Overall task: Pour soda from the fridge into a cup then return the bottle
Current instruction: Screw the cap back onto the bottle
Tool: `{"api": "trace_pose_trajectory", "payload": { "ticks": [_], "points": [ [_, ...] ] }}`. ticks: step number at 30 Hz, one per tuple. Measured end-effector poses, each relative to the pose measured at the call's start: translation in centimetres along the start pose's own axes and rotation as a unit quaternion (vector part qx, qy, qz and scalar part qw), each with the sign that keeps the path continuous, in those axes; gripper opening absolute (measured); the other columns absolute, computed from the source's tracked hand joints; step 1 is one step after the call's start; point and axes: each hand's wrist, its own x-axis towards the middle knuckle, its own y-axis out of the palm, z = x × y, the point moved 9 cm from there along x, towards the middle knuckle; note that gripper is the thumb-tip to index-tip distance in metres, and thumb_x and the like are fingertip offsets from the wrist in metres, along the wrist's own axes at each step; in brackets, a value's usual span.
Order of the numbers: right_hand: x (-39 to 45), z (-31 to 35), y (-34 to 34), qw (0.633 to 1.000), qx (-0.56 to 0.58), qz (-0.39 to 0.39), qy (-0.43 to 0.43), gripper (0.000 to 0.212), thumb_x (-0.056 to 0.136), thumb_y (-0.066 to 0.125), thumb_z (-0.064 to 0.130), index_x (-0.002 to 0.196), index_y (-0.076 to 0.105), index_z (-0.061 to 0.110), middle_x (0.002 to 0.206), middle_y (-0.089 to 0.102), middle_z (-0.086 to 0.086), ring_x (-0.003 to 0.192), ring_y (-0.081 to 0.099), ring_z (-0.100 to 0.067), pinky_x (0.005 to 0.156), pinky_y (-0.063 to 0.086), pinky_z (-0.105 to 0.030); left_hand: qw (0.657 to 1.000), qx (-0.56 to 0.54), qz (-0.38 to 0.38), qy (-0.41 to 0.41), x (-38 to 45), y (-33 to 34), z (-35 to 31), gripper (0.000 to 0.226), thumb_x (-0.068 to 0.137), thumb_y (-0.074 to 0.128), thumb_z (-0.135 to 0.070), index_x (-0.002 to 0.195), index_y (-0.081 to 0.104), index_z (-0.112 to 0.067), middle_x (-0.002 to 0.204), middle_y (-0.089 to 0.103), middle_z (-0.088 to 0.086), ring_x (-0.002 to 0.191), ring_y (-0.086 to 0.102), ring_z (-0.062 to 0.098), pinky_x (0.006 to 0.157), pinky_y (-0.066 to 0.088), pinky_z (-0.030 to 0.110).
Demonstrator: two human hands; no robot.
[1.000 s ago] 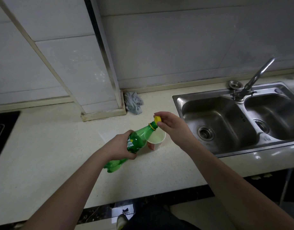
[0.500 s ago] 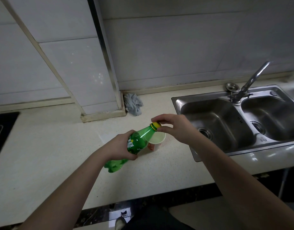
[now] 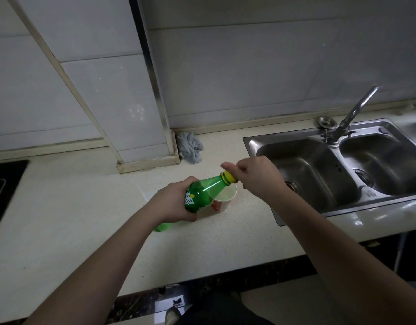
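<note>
Both hands' fingers [image 3: 228, 165] on bottle [image 3: 202, 193]

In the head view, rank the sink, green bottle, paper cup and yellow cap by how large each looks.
Largest to smallest:
1. sink
2. green bottle
3. paper cup, partly hidden behind the bottle, so its rank against the bottle is less sure
4. yellow cap

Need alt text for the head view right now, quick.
Left hand holds a tilted green soda bottle while the right hand grips its yellow cap, above a paper cup on the counter beside a sink.
</note>
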Motion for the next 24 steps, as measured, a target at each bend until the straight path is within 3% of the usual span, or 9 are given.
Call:
{"api": "trace_pose_trajectory", "payload": {
  "ticks": [5, 7, 9, 11, 13, 17, 24],
  "points": [
    [-1.2, 1.2, 1.0, 0.998, 0.053, 0.04, -0.007, 0.073, 0.088, 0.021, 0.064, 0.06, 0.065, 0.013, 0.051, 0.055, 0.005, 0.049, 0.052, -0.008, 0.056, 0.036, -0.02, 0.999, -0.031, 0.004, -0.016, -0.2, 0.1, 0.5, 0.07, 0.058, 0.083, -0.027, 0.117, 0.047, -0.037, 0.095, 0.067, -0.012, 0.085, 0.065, 0.011, 0.074, 0.057, 0.043],
    [-1.3, 0.7, 0.1, 0.996, 0.086, -0.009, -0.006, 0.074, 0.086, 0.017, 0.064, 0.064, 0.064, 0.013, 0.052, 0.054, 0.004, 0.05, 0.052, -0.01, 0.058, 0.038, -0.023, 0.999, -0.038, 0.005, -0.017, -0.4, 0.1, 0.7, 0.071, 0.057, 0.084, -0.025, 0.117, 0.048, -0.036, 0.095, 0.067, -0.012, 0.085, 0.065, 0.01, 0.075, 0.056, 0.041],
    [-1.1, 0.0, -0.8, 0.992, 0.117, -0.053, -0.017, 0.063, 0.091, 0.021, 0.06, 0.084, 0.066, 0.017, 0.061, 0.059, 0.005, 0.055, 0.055, -0.007, 0.06, 0.043, -0.025, 0.999, -0.04, 0.002, -0.013, -0.5, 0.1, 0.7, 0.071, 0.057, 0.084, -0.026, 0.118, 0.048, -0.036, 0.095, 0.067, -0.013, 0.085, 0.065, 0.009, 0.075, 0.056, 0.041],
    [-0.7, -0.1, 0.2, 0.991, 0.121, -0.001, -0.053, 0.035, 0.096, 0.038, 0.043, 0.121, 0.056, 0.026, 0.088, 0.064, 0.01, 0.071, 0.059, -0.002, 0.067, 0.048, -0.022, 0.999, -0.034, 0.003, -0.014, -0.7, 0.0, 0.7, 0.073, 0.058, 0.084, -0.027, 0.121, 0.047, -0.036, 0.097, 0.066, -0.012, 0.086, 0.064, 0.009, 0.076, 0.057, 0.041],
    [-0.8, 0.5, 1.5, 0.987, 0.102, 0.062, -0.112, 0.039, 0.095, 0.052, 0.028, 0.134, 0.047, 0.032, 0.111, 0.057, 0.015, 0.089, 0.059, -0.002, 0.079, 0.048, -0.017, 0.999, -0.029, 0.007, -0.017, -0.7, -0.1, 0.7, 0.075, 0.058, 0.084, -0.028, 0.123, 0.047, -0.036, 0.099, 0.065, -0.012, 0.086, 0.064, 0.009, 0.076, 0.057, 0.04],
    [-0.8, 0.6, 1.4, 0.985, 0.103, 0.042, -0.13, 0.03, 0.093, 0.058, 0.019, 0.123, 0.058, 0.023, 0.107, 0.063, 0.005, 0.094, 0.058, -0.004, 0.082, 0.046, -0.017, 1.0, -0.009, 0.016, -0.016, -0.8, 0.0, 0.4, 0.074, 0.058, 0.083, -0.028, 0.123, 0.047, -0.037, 0.101, 0.065, -0.012, 0.087, 0.064, 0.009, 0.076, 0.058, 0.04],
    [-0.4, 1.0, 1.9, 0.989, 0.016, 0.036, -0.139, 0.028, 0.099, 0.04, 0.038, 0.114, 0.051, 0.016, 0.101, 0.049, 0.009, 0.083, 0.053, -0.014, 0.069, 0.04, -0.028, 1.0, 0.023, 0.006, -0.019, -0.7, -0.6, -0.4, 0.074, 0.058, 0.082, -0.03, 0.123, 0.048, -0.034, 0.098, 0.065, -0.01, 0.085, 0.064, 0.012, 0.073, 0.058, 0.038]
  ]
}}
